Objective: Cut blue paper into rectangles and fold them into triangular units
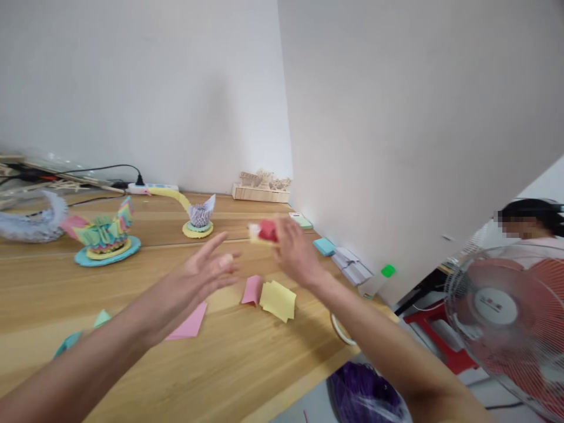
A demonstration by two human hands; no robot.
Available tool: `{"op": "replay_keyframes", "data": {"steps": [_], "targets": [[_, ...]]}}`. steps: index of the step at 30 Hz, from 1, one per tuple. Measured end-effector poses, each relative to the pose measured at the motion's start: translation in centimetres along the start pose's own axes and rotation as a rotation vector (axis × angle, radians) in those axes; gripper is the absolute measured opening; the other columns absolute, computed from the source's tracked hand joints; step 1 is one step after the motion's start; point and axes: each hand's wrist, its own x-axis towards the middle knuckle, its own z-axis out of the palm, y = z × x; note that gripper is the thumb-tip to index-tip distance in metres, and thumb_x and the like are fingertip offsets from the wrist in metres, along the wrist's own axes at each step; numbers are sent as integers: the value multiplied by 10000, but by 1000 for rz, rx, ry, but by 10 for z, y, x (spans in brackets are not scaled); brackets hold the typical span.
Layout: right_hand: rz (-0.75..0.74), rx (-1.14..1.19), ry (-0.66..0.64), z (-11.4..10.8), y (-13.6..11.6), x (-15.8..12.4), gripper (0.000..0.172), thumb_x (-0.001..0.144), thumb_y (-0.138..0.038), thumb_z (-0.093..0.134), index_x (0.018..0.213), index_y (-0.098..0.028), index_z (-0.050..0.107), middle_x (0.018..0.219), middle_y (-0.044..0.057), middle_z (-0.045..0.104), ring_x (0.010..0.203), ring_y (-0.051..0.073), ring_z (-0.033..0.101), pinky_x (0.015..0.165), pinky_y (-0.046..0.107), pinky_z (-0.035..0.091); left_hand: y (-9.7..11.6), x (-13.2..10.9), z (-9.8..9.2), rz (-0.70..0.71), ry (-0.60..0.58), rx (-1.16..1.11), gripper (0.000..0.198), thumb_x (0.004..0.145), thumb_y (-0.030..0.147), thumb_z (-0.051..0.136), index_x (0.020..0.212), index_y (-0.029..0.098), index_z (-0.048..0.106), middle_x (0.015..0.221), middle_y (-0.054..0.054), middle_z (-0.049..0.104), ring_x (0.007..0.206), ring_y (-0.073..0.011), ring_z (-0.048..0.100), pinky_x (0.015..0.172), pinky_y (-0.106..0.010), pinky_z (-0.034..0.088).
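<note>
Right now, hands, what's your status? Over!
Left hand open, nothing seen in it. Right hand gripping a blurred red thing. Yellow papers on the table; gap between hands looks unblocked.

A paper swan (201, 216) with a yellow neck (176, 195) stands on the desk (185, 376) near a white power strip (134, 188); left of it sits a multicoloured paper model (104, 233) on a blue base (132, 247). A wooden ornament (262, 193) stands by the corner. Right of the desk, a fan (496, 305) partly covers a red stool (440, 338) and a person (540, 212).
</note>
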Motion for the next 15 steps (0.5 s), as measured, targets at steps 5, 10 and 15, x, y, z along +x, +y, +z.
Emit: {"op": "replay_keyframes", "data": {"steps": [5,10,15], "targets": [[-210,231,-113,-20,-65,-5,656,862,-94,402,1422,-101,60,1278,147,482,1241,253,341,988,409,401,-27,26,12,-140,-190,-278,241,885,361,476,1007,214,623,1123,-65,625,971,-209,598,890,-412,487],[-212,464,-302,-43,-60,1,719,865,-193,501,1433,-169,61,1328,107,470,1265,200,354,1014,370,371,-42,25,-3,-152,-51,-300,182,834,293,569,1011,261,593,1104,-15,633,1006,-202,599,851,-359,518],[298,304,-439,-25,41,8,597,931,-370,388,1438,-254,93,1443,64,344,1300,186,347,1003,341,365,-26,17,-4,-119,129,-249,508,734,139,664,1176,325,495,1198,-49,600,1030,-240,616,775,-352,559]]}}
